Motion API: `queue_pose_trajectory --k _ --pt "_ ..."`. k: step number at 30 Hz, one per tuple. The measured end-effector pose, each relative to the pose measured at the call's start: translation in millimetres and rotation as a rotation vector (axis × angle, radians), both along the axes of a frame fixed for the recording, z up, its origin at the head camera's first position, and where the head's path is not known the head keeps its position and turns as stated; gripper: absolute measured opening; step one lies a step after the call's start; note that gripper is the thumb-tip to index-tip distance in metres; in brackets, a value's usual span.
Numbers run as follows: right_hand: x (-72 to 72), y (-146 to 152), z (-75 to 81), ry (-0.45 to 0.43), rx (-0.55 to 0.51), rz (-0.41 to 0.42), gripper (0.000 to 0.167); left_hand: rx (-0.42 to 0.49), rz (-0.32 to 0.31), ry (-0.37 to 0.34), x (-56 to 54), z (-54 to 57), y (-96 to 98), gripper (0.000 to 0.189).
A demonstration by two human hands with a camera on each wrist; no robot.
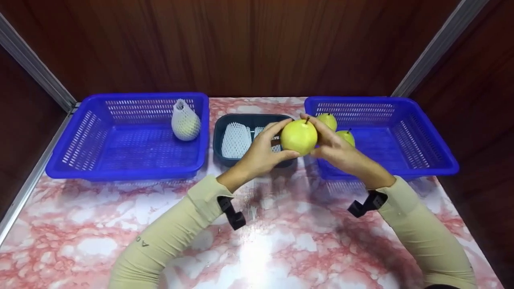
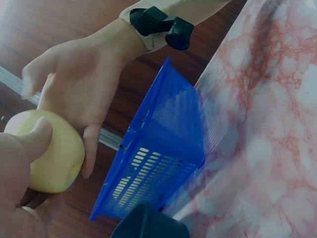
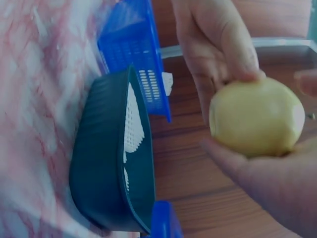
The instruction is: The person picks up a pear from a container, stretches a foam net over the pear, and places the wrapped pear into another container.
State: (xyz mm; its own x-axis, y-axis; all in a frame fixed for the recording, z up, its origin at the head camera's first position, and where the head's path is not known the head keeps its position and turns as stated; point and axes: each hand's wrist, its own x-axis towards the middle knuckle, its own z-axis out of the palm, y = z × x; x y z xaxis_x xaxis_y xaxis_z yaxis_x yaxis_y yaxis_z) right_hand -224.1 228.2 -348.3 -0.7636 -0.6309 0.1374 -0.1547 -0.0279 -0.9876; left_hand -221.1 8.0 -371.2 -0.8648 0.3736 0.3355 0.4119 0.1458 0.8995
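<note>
One blue plastic basket [image 1: 124, 174] stands left, holding one fruit in a foam net [image 1: 186, 126] near its right wall. Beyond a narrow gap, one dark tray [image 1: 217, 140] holds at least two white foam sleeves [image 1: 236, 140]. The left hand [image 1: 261, 148] grips one yellow pear [image 1: 299, 138], raised near the tray's right end; the right hand [image 1: 337, 150] touches its other side, whether clamped I cannot tell. Right, a second blue basket [image 1: 401, 173] shows two pears [image 1: 346, 137]. Marbled tabletop [image 1: 313, 249] stretches before the front rims.

The pear [image 1: 299, 137] is yellow-green, the left basket [image 1: 132, 149] and right basket [image 1: 379, 149] blue, the container [image 3: 101, 153] dark teal, the nets [image 1: 236, 141] white, the desk [image 1: 92, 224] marbled red-and-white.
</note>
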Motion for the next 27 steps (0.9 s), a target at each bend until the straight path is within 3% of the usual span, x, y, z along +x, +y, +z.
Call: queue_pose_trajectory --k 5,13,21,27 --pt "5.1 0 -2.9 0.088 0.073 0.099 0.095 -0.007 -0.057 -0.002 5.7 -2.1 -11.4 0.080" --pt "17.0 -17 -23.2 0.196 0.188 0.079 0.089 -0.091 -0.079 -0.033 20.4 -19.4 -25.8 0.083" --pt "32.0 -34 -43.5 0.202 0.256 0.031 0.086 -0.245 -0.036 -0.016 40.5 -32.4 -41.2 0.083" --pt "38.1 -43 -68.3 0.176 0.265 0.037 0.078 -0.337 -0.029 -0.056 52.4 -45.6 -49.4 0.082"
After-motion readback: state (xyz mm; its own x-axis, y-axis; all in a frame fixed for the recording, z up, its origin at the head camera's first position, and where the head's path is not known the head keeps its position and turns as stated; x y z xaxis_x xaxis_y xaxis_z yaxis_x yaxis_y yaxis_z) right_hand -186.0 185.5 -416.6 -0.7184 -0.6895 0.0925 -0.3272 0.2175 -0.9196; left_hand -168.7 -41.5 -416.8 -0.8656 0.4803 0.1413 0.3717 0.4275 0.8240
